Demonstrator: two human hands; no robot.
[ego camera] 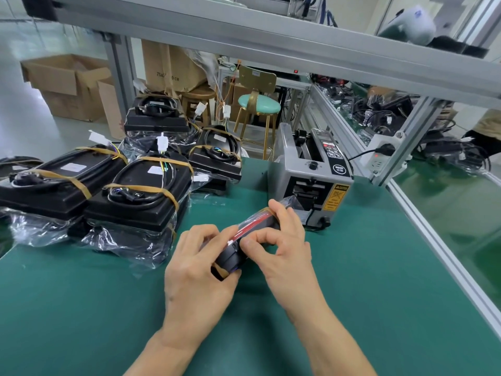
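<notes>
Above the green mat both hands hold a small black part in a clear plastic bag, with red wires showing through the bag. My left hand grips its near end from the left, fingers curled round it. My right hand holds the far end, the thumb and forefinger pinching the bag near the red wires. Most of the part is hidden by my fingers.
Several black units strapped with tan tape, with coiled cables on top, sit in clear bags at the left. A grey tape dispenser machine stands just behind my hands. An aluminium frame rail borders the mat on the right. A stool and cardboard boxes stand behind.
</notes>
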